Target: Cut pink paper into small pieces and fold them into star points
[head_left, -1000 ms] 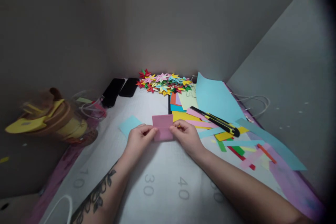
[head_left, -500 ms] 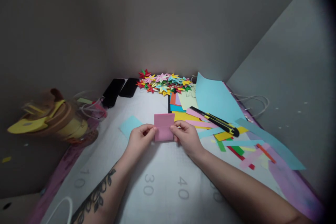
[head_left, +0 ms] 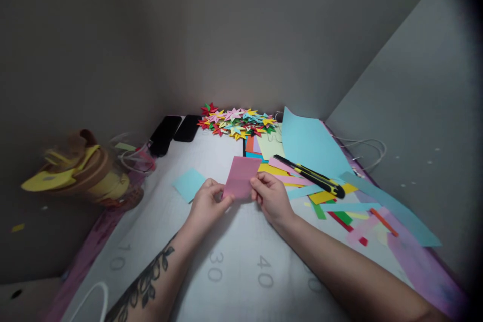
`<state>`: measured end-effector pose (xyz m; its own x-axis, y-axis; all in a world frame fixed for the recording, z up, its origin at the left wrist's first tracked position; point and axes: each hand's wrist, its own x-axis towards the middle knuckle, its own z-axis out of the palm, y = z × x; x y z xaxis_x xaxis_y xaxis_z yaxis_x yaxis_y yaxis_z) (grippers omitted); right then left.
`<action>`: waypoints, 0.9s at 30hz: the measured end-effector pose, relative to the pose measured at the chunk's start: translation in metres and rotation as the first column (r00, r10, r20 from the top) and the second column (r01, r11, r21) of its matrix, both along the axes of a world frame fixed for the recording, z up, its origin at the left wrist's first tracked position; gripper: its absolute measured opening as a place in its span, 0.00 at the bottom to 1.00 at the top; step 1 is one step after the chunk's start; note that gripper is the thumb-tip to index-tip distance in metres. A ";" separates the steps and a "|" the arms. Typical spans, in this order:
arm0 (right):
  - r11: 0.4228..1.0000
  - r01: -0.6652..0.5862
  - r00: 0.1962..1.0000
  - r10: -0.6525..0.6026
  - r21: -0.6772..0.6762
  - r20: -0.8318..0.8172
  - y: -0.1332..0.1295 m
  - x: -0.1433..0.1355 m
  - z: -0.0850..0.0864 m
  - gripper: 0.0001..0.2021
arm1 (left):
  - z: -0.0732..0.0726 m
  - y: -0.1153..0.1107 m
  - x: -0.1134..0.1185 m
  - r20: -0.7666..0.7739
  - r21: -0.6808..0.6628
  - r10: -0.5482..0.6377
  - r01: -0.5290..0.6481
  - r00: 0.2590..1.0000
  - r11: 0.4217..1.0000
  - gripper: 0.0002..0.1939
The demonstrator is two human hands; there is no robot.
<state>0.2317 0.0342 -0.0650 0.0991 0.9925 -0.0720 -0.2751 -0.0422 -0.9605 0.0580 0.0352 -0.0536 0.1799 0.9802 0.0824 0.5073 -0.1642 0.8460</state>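
Note:
A small pink sheet of paper [head_left: 242, 176] is held up over the middle of the table, tilted to the right. My left hand [head_left: 209, 205] pinches its lower left corner between thumb and fingers. On the other side, my right hand [head_left: 272, 198] grips its right edge, thumb on the near face. A light blue paper square [head_left: 189, 184] lies flat just beyond my left hand. Beyond my right hand rests a yellow and black utility knife [head_left: 310, 176] on coloured paper strips.
Folded paper stars [head_left: 236, 121] are heaped at the back, beside two black phones [head_left: 187, 128]. A large blue sheet [head_left: 311, 141] stands curled at the back right. Paper scraps [head_left: 341, 216] litter the right side. A brown and yellow cup [head_left: 94, 176] is at the left edge.
The pink paper was level with a crease across it; now it shows as a taller, flat sheet tilted to the right. My left hand has shifted slightly down to its lower corner.

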 end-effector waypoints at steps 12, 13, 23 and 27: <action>0.999 0.006 0.998 -0.009 -0.049 -0.058 0.005 -0.003 0.002 0.15 | -0.002 0.000 0.005 0.393 -0.349 0.082 0.065 0.916 0.935 0.12; 0.999 0.007 0.998 -0.010 -0.044 -0.068 0.005 -0.003 0.002 0.15 | -0.002 0.001 0.004 0.393 -0.349 0.086 0.062 0.916 0.935 0.11; 0.996 -0.054 0.995 0.048 -0.073 -0.088 0.009 0.000 -0.002 0.17 | 0.003 0.001 0.001 0.280 -0.284 0.011 0.072 0.960 0.956 0.12; 0.984 -0.125 0.991 0.120 -0.125 -0.052 0.007 0.002 -0.001 0.18 | 0.005 0.001 0.000 0.255 -0.258 -0.005 0.074 0.967 0.963 0.11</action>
<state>0.2336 0.0413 -0.0661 -0.0287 0.9793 -0.2004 -0.3018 -0.1996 -0.9322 0.0578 0.0362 -0.0482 0.2261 0.9653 -0.1306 0.2716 0.0663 0.9601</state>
